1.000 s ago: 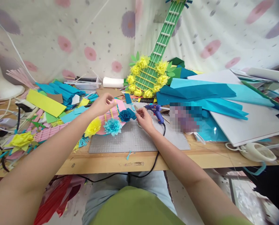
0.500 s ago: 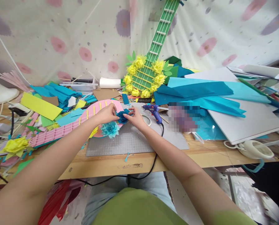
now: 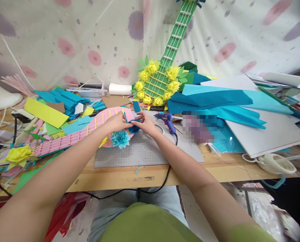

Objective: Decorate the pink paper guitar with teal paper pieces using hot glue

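A pink paper guitar (image 3: pixel 91 130) with yellow strips lies across the table, its body over a grey cutting mat (image 3: pixel 150 154). On the body's lower edge sits a light blue paper flower (image 3: pixel 120 138). Just beside it is a dark blue paper flower (image 3: pixel 134 127), partly covered by my fingers. My left hand (image 3: pixel 118 121) pinches its left side, fingers bent. From the right, my right hand (image 3: pixel 145 123) closes thumb and fingers on the same flower. Part of a yellow flower (image 3: pixel 103 142) shows under my left forearm.
A purple hot glue gun (image 3: pixel 168 121) lies right of my hands, its black cord running off the table's front edge. A roll of tape (image 3: pixel 160 127) is beside it. Behind stands a green paper guitar (image 3: pixel 156 84) with yellow flowers. Blue paper (image 3: pixel 210 101) is heaped at right.
The view has shifted slightly. My fingers have moved closer together over the dark blue flower, covering more of it. The guitar and the glue gun lie as before.
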Demonstrator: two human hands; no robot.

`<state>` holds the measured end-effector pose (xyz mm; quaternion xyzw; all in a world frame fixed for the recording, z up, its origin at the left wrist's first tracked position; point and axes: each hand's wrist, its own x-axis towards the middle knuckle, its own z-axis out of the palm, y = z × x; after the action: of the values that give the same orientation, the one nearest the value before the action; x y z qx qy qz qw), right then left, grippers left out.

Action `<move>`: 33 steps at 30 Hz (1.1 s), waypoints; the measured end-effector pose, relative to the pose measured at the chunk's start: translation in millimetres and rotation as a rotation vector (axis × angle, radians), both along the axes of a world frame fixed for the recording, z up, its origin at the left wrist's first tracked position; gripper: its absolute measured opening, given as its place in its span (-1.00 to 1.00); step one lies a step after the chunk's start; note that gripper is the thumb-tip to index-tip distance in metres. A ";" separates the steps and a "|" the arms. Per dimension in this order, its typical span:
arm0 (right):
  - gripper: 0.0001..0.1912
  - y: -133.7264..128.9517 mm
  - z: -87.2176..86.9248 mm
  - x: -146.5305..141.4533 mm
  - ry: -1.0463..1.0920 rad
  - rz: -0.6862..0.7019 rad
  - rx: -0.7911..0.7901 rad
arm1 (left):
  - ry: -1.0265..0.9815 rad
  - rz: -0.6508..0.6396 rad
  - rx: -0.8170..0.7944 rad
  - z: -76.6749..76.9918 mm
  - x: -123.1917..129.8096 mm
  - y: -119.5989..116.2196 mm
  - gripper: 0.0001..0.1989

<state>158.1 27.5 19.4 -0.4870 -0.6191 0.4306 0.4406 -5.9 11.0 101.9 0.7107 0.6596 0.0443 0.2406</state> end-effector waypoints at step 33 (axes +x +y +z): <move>-0.81 -21.9 -17.6 33.3 -0.004 -0.131 -0.045 | 0.361 0.092 -0.263 36.3 -170.7 -19.2 -0.10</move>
<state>191.4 5.6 1.8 -0.5374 -0.5769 0.4136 0.4554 -176.7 -8.3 138.2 0.6387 0.7238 -0.1593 0.2069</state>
